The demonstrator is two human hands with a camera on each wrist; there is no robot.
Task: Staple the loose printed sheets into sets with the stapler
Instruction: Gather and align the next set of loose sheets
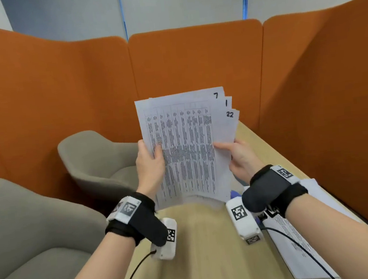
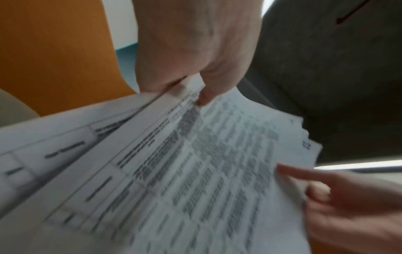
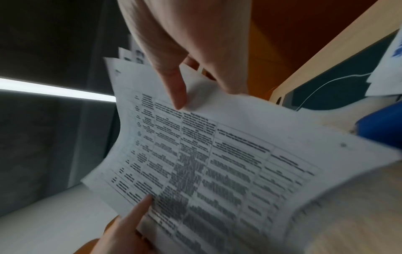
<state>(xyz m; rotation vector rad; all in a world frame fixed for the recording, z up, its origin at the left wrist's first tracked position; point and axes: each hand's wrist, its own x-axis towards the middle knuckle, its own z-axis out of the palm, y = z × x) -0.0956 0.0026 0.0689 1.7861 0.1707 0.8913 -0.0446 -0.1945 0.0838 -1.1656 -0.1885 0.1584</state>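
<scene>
A fanned bundle of printed sheets (image 1: 185, 143) stands upright above the wooden table (image 1: 200, 250), its top right corners marked 7, 1 and 22. My left hand (image 1: 151, 162) grips its left edge, thumb on the front page. My right hand (image 1: 238, 156) holds the right edge, thumb lying across the front sheet. The left wrist view shows the sheets (image 2: 195, 163) pinched by my left hand (image 2: 195, 82). In the right wrist view the sheets (image 3: 217, 163) are held under my right thumb (image 3: 177, 92). A blue stapler (image 3: 380, 128) lies behind them; only a blue sliver (image 1: 235, 194) shows from the head.
Another stack of printed sheets (image 1: 299, 229) lies on the table at the right, under my right forearm. Two grey armchairs (image 1: 99, 161) stand left of the table. Orange padded screens (image 1: 193, 57) wall in the booth.
</scene>
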